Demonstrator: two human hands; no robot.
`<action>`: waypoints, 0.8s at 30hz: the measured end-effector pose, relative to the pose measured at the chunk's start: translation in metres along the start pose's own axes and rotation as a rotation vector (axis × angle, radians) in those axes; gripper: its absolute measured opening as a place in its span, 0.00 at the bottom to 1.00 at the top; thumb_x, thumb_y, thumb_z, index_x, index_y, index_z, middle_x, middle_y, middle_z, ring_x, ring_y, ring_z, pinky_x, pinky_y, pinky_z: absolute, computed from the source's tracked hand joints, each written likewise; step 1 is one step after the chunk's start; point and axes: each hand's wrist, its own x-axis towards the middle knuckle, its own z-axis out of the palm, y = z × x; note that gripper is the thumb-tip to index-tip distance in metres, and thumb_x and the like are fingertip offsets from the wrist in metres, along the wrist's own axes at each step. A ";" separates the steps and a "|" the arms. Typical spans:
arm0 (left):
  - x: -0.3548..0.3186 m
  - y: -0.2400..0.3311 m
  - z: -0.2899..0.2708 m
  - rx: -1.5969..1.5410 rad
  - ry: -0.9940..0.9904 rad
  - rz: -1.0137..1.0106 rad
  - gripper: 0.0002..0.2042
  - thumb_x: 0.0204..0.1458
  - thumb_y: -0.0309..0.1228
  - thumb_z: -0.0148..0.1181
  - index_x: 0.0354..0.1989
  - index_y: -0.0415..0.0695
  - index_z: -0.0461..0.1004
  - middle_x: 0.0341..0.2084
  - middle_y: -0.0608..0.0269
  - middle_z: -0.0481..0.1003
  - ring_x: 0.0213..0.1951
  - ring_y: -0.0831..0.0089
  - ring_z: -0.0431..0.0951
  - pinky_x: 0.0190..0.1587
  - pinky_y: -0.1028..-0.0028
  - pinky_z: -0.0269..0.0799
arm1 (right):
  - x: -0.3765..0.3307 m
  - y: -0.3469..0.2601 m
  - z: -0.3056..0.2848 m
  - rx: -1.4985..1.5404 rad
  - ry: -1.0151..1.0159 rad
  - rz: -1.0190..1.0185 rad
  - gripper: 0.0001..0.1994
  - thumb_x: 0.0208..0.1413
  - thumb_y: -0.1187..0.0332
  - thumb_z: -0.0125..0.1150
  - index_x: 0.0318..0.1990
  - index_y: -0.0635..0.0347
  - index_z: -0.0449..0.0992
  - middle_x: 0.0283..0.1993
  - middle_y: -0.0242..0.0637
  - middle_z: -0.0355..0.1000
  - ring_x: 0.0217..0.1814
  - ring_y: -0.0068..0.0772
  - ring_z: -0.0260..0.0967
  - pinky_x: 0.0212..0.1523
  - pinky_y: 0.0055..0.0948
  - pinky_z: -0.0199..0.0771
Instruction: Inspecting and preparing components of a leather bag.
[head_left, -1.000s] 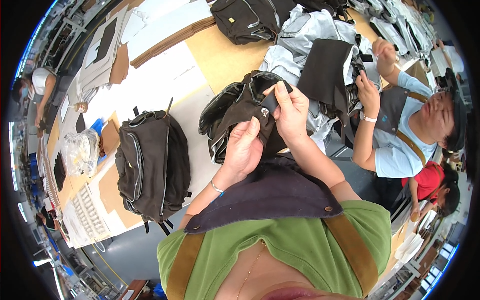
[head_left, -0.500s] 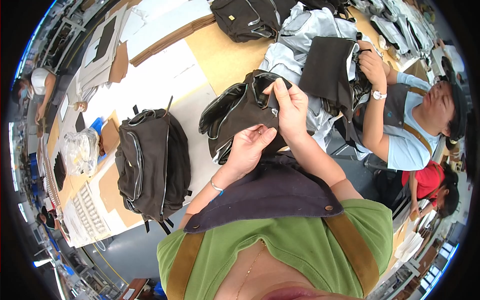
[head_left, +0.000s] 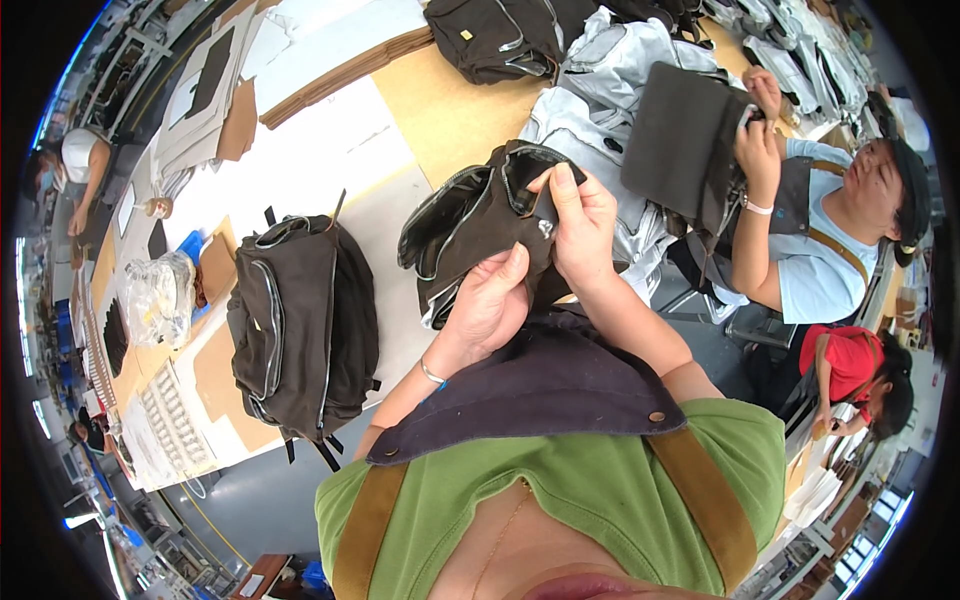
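Observation:
In front of my chest I hold a dark brown fabric bag with zippered openings, partly unzipped. My right hand pinches the bag's edge between thumb and fingers at its upper right. A small pale, shiny spot shows on the cloth beside that hand. My left hand grips the lower side of the bag, thumb pointing up along the cloth; its other fingers are partly hidden. On the table to the left stands a similar dark brown backpack with a curved front zipper, touched by neither hand.
A co-worker at the right handles a dark bag flap. Pale grey bags and another dark backpack lie at the far side. Cardboard sheets, a clear plastic bag and papers cover the table's left part.
My left thumb has shifted up and left, away from the right hand, and the left fingers are more tucked under the bag. The co-worker's dark flap has moved right, with both their hands now showing.

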 end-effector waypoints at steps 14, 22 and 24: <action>0.004 0.007 0.006 0.003 0.011 0.092 0.10 0.54 0.30 0.50 0.41 0.41 0.72 0.42 0.67 0.72 0.45 0.79 0.67 0.53 0.77 0.57 | -0.007 -0.023 0.003 -0.114 -0.165 0.149 0.09 0.54 0.68 0.53 0.28 0.64 0.75 0.25 0.26 0.68 0.26 0.12 0.60 0.27 0.15 0.59; 0.005 0.007 0.016 -0.044 0.137 0.079 0.08 0.53 0.29 0.52 0.38 0.41 0.73 0.38 0.67 0.73 0.43 0.80 0.69 0.51 0.77 0.59 | -0.013 -0.013 0.002 -0.142 -0.100 -0.050 0.09 0.53 0.74 0.54 0.22 0.67 0.70 0.24 0.28 0.62 0.24 0.14 0.56 0.25 0.16 0.56; 0.004 0.007 0.014 -0.066 0.195 0.094 0.08 0.52 0.29 0.53 0.38 0.41 0.73 0.36 0.67 0.73 0.43 0.80 0.69 0.51 0.78 0.60 | -0.014 -0.013 0.002 -0.151 -0.088 -0.056 0.10 0.53 0.74 0.54 0.21 0.66 0.69 0.24 0.28 0.62 0.24 0.14 0.56 0.25 0.16 0.56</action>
